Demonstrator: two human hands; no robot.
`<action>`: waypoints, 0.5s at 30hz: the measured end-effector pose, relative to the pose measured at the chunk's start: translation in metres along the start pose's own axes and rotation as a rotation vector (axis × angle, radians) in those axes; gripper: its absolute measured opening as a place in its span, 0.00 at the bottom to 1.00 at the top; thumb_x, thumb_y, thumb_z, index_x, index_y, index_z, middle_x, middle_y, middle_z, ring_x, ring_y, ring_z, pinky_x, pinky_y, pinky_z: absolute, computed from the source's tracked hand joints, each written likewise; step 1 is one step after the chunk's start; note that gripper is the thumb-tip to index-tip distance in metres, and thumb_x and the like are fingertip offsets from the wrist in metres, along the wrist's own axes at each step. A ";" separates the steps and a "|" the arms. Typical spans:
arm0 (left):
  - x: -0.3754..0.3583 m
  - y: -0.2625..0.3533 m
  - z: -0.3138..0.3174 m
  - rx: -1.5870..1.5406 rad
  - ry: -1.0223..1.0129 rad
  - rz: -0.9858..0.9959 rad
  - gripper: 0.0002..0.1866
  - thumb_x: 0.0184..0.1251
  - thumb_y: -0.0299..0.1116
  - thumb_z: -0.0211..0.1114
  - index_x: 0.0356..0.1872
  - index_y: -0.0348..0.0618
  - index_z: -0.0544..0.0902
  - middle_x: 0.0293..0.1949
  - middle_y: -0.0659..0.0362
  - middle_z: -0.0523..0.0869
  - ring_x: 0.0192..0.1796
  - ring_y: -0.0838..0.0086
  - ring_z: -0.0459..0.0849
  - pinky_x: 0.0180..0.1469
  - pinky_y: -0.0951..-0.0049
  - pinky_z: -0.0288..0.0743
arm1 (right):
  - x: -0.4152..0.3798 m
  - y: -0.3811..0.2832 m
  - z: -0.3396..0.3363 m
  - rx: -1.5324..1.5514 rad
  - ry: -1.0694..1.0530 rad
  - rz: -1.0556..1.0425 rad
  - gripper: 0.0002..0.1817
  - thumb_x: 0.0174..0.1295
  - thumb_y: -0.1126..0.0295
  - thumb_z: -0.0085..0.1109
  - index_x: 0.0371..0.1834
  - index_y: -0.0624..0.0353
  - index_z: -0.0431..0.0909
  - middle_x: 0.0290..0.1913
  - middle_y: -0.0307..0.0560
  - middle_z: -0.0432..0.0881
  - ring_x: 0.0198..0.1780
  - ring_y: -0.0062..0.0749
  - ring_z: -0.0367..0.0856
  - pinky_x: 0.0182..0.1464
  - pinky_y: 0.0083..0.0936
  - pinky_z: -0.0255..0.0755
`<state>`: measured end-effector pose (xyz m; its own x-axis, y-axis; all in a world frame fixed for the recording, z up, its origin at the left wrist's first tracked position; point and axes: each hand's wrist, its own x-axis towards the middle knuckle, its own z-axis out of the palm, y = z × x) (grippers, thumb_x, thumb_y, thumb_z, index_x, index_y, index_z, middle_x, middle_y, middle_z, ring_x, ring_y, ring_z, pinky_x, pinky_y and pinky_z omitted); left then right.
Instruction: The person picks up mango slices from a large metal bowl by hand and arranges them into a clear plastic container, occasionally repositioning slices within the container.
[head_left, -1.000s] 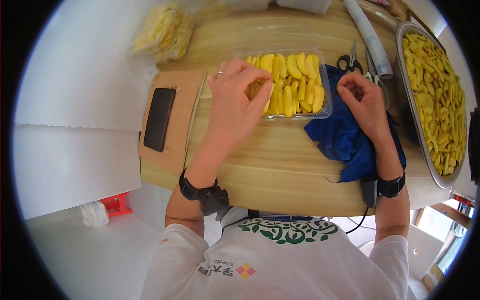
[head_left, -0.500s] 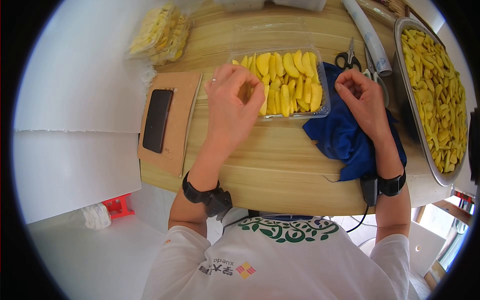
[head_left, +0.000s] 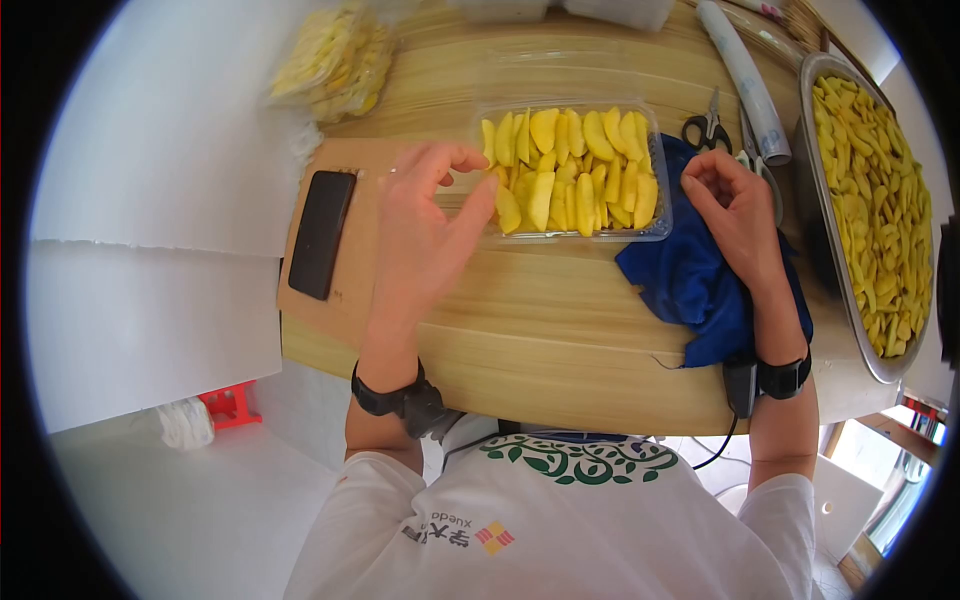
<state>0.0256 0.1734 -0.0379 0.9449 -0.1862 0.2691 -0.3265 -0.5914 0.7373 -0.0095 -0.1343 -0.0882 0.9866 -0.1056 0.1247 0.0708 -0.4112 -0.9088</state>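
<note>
A clear plastic box [head_left: 655, 228] holds rows of yellow fruit slices [head_left: 585, 190], its lid [head_left: 550, 70] folded back behind it. At the left end of the box is my left hand [head_left: 430, 220], thumb and forefinger spread apart with nothing between them. My right hand [head_left: 735, 205] hovers beside the right edge of the box, over a dark blue cloth [head_left: 680, 290]. Its fingers are curled toward the thumb, and whatever the pinch might hold is too small to make out.
A metal tray [head_left: 885, 370] heaped with slices stands at the right. Scissors [head_left: 708, 130] and a plastic roll [head_left: 745, 85] lie behind my right hand. Filled boxes [head_left: 335, 65] stand back left, near a phone [head_left: 322, 235] on cardboard [head_left: 355, 290].
My left hand has moved left, away from the slices, and its thumb and forefinger have opened. The right hand has hardly moved; the view has shifted slightly.
</note>
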 end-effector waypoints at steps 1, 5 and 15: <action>-0.001 -0.001 -0.003 0.076 -0.031 0.034 0.10 0.59 0.33 0.73 0.40 0.43 0.84 0.41 0.57 0.84 0.48 0.62 0.79 0.59 0.59 0.66 | 0.000 0.000 0.000 0.000 0.000 0.002 0.02 0.67 0.76 0.64 0.37 0.61 0.80 0.29 0.29 0.76 0.32 0.10 0.70 0.35 0.13 0.65; -0.005 -0.002 -0.007 0.218 -0.104 0.090 0.14 0.56 0.35 0.75 0.41 0.45 0.84 0.46 0.57 0.81 0.55 0.59 0.76 0.61 0.58 0.65 | 0.000 -0.001 0.000 -0.007 -0.003 0.000 0.03 0.68 0.75 0.64 0.38 0.61 0.80 0.29 0.29 0.76 0.32 0.10 0.70 0.35 0.13 0.65; -0.005 -0.002 -0.004 0.178 -0.181 0.110 0.17 0.53 0.33 0.77 0.42 0.41 0.83 0.46 0.57 0.82 0.52 0.64 0.78 0.58 0.66 0.72 | 0.000 -0.001 -0.001 -0.010 -0.018 0.001 0.03 0.69 0.75 0.64 0.38 0.61 0.80 0.30 0.29 0.76 0.33 0.10 0.70 0.36 0.12 0.65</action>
<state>0.0219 0.1791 -0.0382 0.8979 -0.3847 0.2140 -0.4332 -0.6859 0.5847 -0.0099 -0.1345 -0.0865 0.9892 -0.0894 0.1161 0.0682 -0.4202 -0.9049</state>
